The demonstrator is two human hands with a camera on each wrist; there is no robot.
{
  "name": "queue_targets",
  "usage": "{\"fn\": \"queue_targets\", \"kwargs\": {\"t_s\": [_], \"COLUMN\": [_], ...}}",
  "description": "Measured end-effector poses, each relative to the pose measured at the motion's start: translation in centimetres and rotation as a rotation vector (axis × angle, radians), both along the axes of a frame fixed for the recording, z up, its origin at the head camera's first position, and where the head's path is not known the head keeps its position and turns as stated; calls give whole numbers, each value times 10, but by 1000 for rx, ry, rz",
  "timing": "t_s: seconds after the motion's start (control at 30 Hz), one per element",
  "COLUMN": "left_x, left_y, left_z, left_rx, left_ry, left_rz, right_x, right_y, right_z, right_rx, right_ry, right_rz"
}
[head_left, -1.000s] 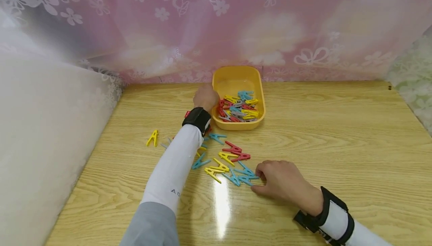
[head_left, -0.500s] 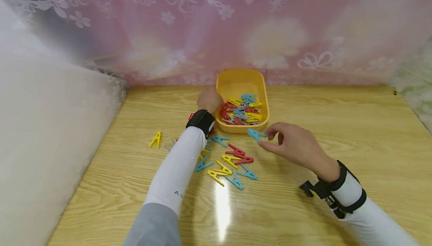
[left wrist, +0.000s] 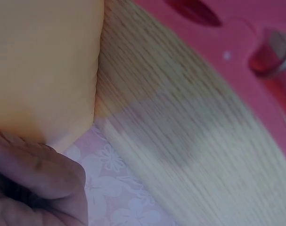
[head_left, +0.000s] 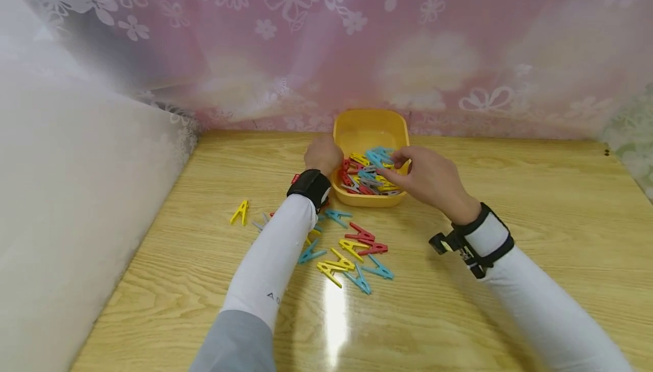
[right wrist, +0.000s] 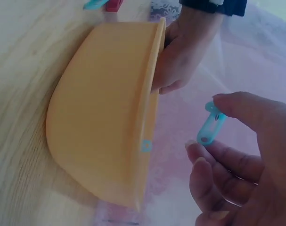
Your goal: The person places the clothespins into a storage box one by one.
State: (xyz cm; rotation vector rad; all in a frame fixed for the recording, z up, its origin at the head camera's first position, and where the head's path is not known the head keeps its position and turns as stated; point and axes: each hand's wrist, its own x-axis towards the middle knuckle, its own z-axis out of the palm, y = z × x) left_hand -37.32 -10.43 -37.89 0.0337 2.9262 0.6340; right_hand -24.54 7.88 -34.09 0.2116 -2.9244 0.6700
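One blue clothespin [head_left: 374,159] is pinched between the thumb and fingertips of the right hand [head_left: 431,180], held above the yellow tub [head_left: 371,124] at the far middle of the desk [head_left: 433,321]. The left hand [head_left: 323,155] grips the tub's left rim, its fingers curled there. A pile of red, yellow, blue and grey clothespins [head_left: 368,182] lies in the near part of the tub, leaving the far part of its floor bare.

On the desk, nearer than the tub, more clothespins lie scattered. Two red clothespins [head_left: 374,246] sit close together, with three yellow clothespins [head_left: 353,245] just to the left and near side of them. Two blue clothespins [head_left: 378,268] lie at the near right of the group. A lone yellow clothespin [head_left: 240,212] rests well apart on the left, and a grey clothespin [head_left: 260,224] is partly hidden by the left sleeve [head_left: 270,253]; others beneath that arm are too covered to count. A pink flowered cloth [head_left: 306,71] hangs behind the desk.
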Motion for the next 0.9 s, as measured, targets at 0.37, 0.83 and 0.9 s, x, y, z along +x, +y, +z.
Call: {"fn": "queue_targets", "kwargs": {"t_s": [0.37, 0.83, 0.9], "left_x": [3, 1, 1], "left_y": [2, 1, 1], "left_z": [-3, -1, -1], "left_rx": [23, -2, -9], "left_ry": [13, 20, 23], "left_rz": [-17, -8, -8], "right_x": [-23, -17, -16], "right_y": [1, 8, 10], "right_z": [-22, -27, -27], "right_rx": [-60, -120, -128], "right_ry": [-82, -53, -50], "right_rz": [75, 64, 48]}}
